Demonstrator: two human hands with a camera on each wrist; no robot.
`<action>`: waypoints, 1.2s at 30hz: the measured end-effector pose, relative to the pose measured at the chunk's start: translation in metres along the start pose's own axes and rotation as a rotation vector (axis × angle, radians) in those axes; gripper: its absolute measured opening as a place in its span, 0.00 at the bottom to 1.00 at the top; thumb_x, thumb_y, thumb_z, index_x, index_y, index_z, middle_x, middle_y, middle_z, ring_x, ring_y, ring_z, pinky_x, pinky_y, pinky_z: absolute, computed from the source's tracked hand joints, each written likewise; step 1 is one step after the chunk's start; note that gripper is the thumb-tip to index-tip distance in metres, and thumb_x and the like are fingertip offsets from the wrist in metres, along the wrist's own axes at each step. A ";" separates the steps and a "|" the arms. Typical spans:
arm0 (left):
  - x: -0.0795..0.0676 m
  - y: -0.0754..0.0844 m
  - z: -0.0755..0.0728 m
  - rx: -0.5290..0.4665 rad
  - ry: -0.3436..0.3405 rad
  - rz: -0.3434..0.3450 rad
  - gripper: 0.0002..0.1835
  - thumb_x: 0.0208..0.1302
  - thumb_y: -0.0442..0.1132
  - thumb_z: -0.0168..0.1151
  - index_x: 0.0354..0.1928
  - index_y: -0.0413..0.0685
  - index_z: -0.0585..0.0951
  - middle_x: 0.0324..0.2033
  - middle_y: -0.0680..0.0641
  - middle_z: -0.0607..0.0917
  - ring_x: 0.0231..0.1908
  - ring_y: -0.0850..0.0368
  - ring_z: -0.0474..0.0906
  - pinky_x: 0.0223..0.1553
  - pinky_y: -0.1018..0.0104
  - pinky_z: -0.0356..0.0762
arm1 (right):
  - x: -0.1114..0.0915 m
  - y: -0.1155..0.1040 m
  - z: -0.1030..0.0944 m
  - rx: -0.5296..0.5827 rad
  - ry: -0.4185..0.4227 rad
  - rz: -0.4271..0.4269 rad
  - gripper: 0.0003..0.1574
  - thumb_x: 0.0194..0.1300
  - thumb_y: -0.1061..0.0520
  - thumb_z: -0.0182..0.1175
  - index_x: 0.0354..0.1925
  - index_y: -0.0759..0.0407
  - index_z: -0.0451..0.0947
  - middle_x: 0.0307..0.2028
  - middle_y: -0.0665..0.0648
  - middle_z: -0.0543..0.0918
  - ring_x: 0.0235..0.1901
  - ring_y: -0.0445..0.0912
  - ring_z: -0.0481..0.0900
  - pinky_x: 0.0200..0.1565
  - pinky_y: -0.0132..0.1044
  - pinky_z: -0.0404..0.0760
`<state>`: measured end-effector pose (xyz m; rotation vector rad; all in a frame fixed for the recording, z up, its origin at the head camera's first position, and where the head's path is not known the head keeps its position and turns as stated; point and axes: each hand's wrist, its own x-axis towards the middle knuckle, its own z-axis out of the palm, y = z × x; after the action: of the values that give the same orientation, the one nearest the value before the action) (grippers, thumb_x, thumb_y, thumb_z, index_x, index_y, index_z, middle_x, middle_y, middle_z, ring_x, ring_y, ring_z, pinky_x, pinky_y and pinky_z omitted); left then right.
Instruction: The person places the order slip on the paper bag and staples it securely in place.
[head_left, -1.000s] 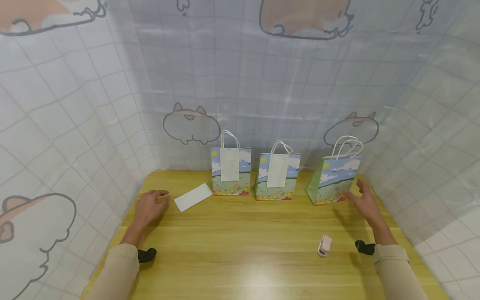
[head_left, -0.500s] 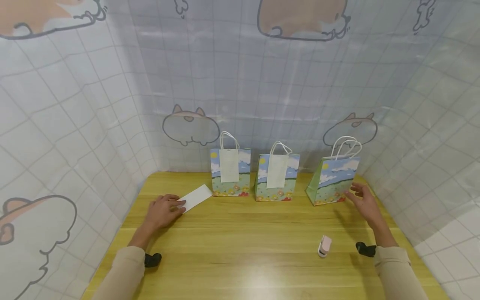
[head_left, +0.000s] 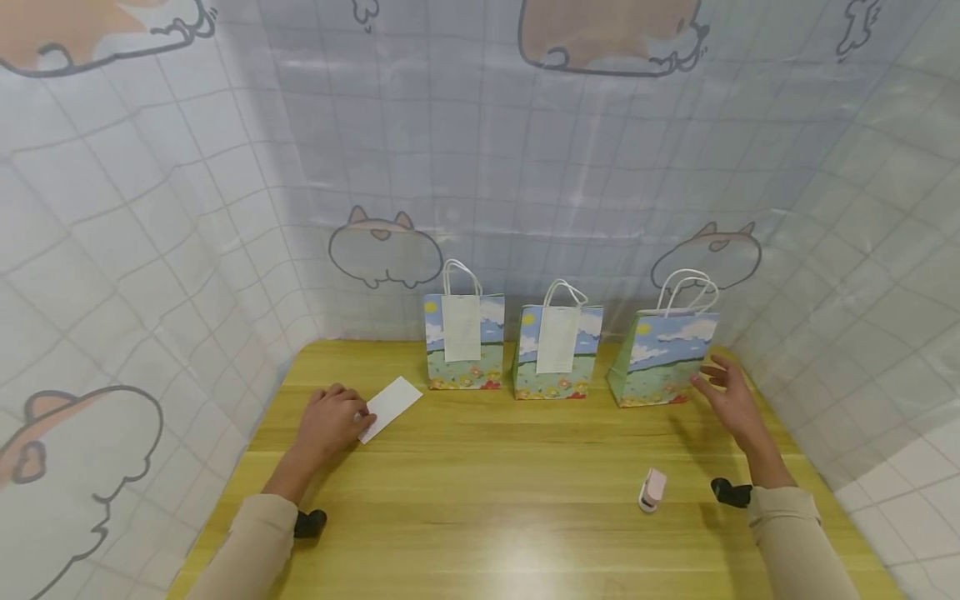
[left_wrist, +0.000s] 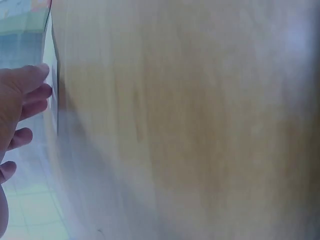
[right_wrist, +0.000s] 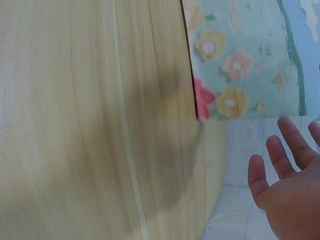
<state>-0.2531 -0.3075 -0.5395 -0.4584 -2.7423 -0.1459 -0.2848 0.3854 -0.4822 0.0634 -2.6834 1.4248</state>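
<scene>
My left hand [head_left: 328,421] pinches the near left end of a white paper card [head_left: 397,403] lying on the table. In the left wrist view the card [left_wrist: 54,112] shows almost edge-on beside my thumb and fingertips. At the right, my right hand [head_left: 731,405] has its fingers spread at the right edge of a paper gift bag [head_left: 667,367] with white rope handles. The right wrist view shows these fingers [right_wrist: 259,181] close by the flowered bag side [right_wrist: 245,60]; whether they touch it I cannot tell.
Two more gift bags, a left one [head_left: 491,350] and a middle one [head_left: 587,354], stand at the back, each with a white card on its front. A small pink and white stapler [head_left: 652,489] lies near the right front. Patterned curtains [head_left: 480,167] surround the wooden table [head_left: 465,492].
My left hand has moved right to the loose card and taken hold of it; the card has turned slightly. The right bag has turned and shifted a little left beside my right hand.
</scene>
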 end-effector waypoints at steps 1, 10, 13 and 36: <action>0.001 0.001 -0.001 0.005 0.008 0.015 0.08 0.57 0.50 0.75 0.27 0.59 0.87 0.40 0.51 0.88 0.44 0.47 0.77 0.45 0.45 0.72 | 0.000 0.000 0.000 0.004 0.001 0.000 0.53 0.77 0.40 0.52 0.79 0.67 0.38 0.70 0.79 0.59 0.67 0.74 0.57 0.57 0.71 0.63; 0.004 0.007 0.005 0.024 -0.015 0.083 0.18 0.62 0.49 0.72 0.50 0.49 0.87 0.47 0.44 0.88 0.48 0.41 0.83 0.46 0.41 0.79 | 0.000 0.000 0.001 -0.011 -0.016 -0.001 0.53 0.77 0.37 0.49 0.80 0.64 0.38 0.60 0.78 0.70 0.60 0.70 0.68 0.53 0.64 0.68; 0.004 0.008 0.006 0.050 -0.007 0.070 0.21 0.62 0.51 0.71 0.54 0.51 0.86 0.45 0.46 0.88 0.47 0.43 0.82 0.45 0.42 0.79 | 0.000 0.000 0.001 -0.028 -0.029 0.007 0.53 0.77 0.36 0.49 0.80 0.62 0.38 0.56 0.76 0.74 0.58 0.69 0.70 0.51 0.62 0.69; 0.008 0.015 0.004 0.012 -0.103 -0.041 0.20 0.54 0.66 0.71 0.28 0.58 0.87 0.49 0.49 0.86 0.51 0.43 0.78 0.50 0.40 0.72 | -0.007 -0.002 0.000 -0.053 -0.124 0.021 0.50 0.75 0.36 0.52 0.78 0.64 0.49 0.59 0.74 0.74 0.59 0.67 0.70 0.56 0.65 0.70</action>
<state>-0.2566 -0.2899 -0.5395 -0.4167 -2.8528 -0.1193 -0.2778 0.3841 -0.4810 0.1239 -2.8280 1.3987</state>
